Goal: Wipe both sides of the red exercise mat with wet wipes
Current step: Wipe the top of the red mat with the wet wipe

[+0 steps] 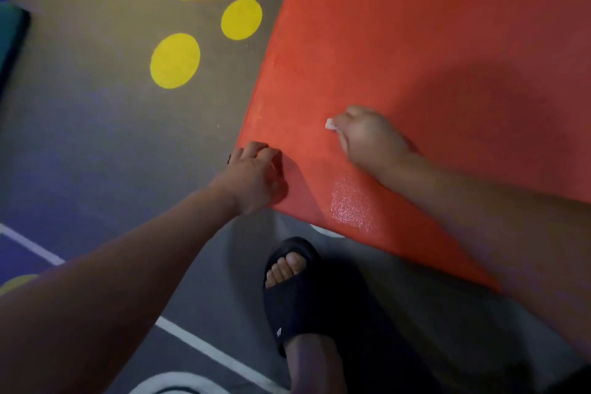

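Your view is rather dim, and the floor (80,153) at the left carries a bluish-purple tint. The red mat (415,41) is the brightest part; a patch near its front edge gives small sparkling glare. A soft, wide shadow lies on it beyond your right hand (367,141). Your left forearm (96,297) is blurred near the lower border.

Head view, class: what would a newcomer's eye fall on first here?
The red mat fills the upper right, with the right hand holding a white wipe to it and the left hand gripping its near corner. Yellow dots mark the grey floor at left; a black slipper stands below.
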The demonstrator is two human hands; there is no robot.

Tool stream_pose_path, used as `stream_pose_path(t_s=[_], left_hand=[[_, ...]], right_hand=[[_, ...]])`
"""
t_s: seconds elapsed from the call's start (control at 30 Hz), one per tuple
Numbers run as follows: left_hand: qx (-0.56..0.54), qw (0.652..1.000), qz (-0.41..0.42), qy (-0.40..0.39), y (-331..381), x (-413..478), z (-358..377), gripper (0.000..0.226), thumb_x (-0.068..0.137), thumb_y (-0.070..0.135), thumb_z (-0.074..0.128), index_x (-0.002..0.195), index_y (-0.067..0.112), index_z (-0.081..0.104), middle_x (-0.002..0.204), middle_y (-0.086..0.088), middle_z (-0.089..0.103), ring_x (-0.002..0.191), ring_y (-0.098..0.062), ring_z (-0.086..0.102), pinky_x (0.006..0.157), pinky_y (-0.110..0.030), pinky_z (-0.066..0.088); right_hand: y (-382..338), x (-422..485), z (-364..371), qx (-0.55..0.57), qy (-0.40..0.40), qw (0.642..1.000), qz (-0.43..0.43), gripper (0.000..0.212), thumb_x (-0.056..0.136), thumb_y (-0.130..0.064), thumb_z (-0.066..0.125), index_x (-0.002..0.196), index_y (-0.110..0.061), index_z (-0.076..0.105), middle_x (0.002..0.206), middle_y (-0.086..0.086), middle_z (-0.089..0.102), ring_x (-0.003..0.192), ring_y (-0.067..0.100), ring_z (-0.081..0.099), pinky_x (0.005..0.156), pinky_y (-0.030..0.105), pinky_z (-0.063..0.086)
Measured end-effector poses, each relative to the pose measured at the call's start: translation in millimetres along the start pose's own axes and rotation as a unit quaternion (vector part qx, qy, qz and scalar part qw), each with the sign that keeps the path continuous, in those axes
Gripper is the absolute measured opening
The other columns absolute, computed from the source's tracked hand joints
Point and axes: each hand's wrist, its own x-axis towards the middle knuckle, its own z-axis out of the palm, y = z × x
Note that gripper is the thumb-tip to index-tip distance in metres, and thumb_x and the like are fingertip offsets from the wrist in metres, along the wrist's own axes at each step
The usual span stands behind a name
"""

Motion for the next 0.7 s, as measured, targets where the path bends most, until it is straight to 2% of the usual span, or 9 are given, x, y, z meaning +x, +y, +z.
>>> stream_pose_path(t_s=[0.1,0.2,0.27,0.37,0.43,0.47,0.53,0.63,0.7], left_hand=[[-0.003,1.000,0.005,0.019,-8.6,-7.3,15.8,0.105,0.060,0.067,0.030,0.152,0.018,0.037,0.150,-0.016,0.036,0.139,-0.041,0.035,0.119,-0.044,0.023],[-0.013,1.000,0.003,0.023,-14.8,-12.2,26.0,0.107,0.060,0.068,0.033,0.156,0.020,0.030,0.154,-0.015,0.030,0.140,-0.042,0.032,0.119,-0.049,0.025],[-0.018,1.000,0.003,0.020,-16.4,-13.3,28.1,0.109,0.059,0.070,0.035,0.157,0.023,0.027,0.156,-0.013,0.028,0.140,-0.043,0.030,0.118,-0.051,0.026],[-0.037,0.999,-0.005,0.019,-16.0,-14.0,26.6,0.109,0.059,0.069,0.040,0.158,0.024,0.027,0.156,-0.012,0.026,0.142,-0.041,0.028,0.120,-0.049,0.023],[-0.044,0.999,-0.004,0.023,-15.7,-13.6,25.5,0.107,0.062,0.068,0.044,0.157,0.024,0.027,0.156,-0.011,0.026,0.142,-0.040,0.028,0.120,-0.048,0.023],[-0.045,0.999,-0.002,0.025,-16.2,-13.2,25.8,0.105,0.064,0.067,0.049,0.157,0.024,0.027,0.156,-0.011,0.027,0.141,-0.040,0.028,0.120,-0.048,0.024],[-0.047,0.998,0.002,0.032,-18.7,-12.3,27.7,0.098,0.072,0.058,0.064,0.157,0.024,0.027,0.156,-0.011,0.027,0.139,-0.041,0.028,0.119,-0.050,0.026],[-0.044,0.998,-0.004,0.048,-22.3,-12.0,29.8,0.096,0.078,0.047,0.074,0.157,0.022,0.027,0.155,-0.009,0.027,0.137,-0.040,0.028,0.117,-0.051,0.029],[-0.049,0.997,-0.010,0.057,-23.6,-11.9,28.3,0.093,0.078,0.044,0.076,0.155,0.020,0.030,0.153,-0.008,0.029,0.135,-0.039,0.029,0.115,-0.051,0.032]], right_hand=[[-36.6,-46.5,9.6,0.045,-0.067,0.986,-0.147,0.028,0.089,-0.015,0.047,0.101,-0.010,0.071,0.081,0.010,0.058,0.074,0.033,0.059,0.062,0.036,0.047],[-42.4,-59.1,8.3,0.007,-0.166,0.942,-0.292,0.018,0.096,-0.022,0.051,0.100,-0.012,0.067,0.082,0.007,0.055,0.076,0.028,0.058,0.065,0.036,0.045],[-28.0,-39.4,3.0,-0.015,-0.147,0.951,-0.273,0.016,0.096,-0.021,0.054,0.094,-0.010,0.065,0.082,0.010,0.055,0.076,0.030,0.057,0.063,0.037,0.044],[-5.6,-14.0,-5.3,-0.033,-0.066,0.993,-0.097,0.011,0.094,-0.011,0.056,0.095,-0.005,0.065,0.086,0.017,0.055,0.082,0.039,0.059,0.068,0.042,0.047],[-13.9,-22.5,-1.6,-0.030,-0.059,0.997,-0.043,0.012,0.091,-0.007,0.058,0.100,-0.006,0.065,0.088,0.016,0.056,0.083,0.038,0.059,0.068,0.041,0.047],[-24.7,-34.4,2.9,-0.016,-0.066,0.996,-0.057,0.014,0.088,-0.006,0.060,0.101,-0.009,0.066,0.087,0.014,0.056,0.080,0.036,0.059,0.065,0.039,0.046],[-49.5,-64.5,8.2,0.025,-0.110,0.984,-0.139,0.016,0.090,-0.011,0.056,0.103,-0.011,0.065,0.086,0.010,0.056,0.078,0.032,0.057,0.061,0.037,0.044],[-62.5,-80.6,8.8,0.023,-0.214,0.942,-0.256,0.028,0.099,-0.026,0.044,0.114,-0.009,0.062,0.097,0.010,0.057,0.090,0.029,0.056,0.068,0.040,0.049],[-53.0,-63.2,9.7,0.013,-0.217,0.936,-0.278,0.024,0.100,-0.028,0.050,0.107,-0.009,0.063,0.095,0.010,0.056,0.088,0.029,0.055,0.069,0.040,0.049]])
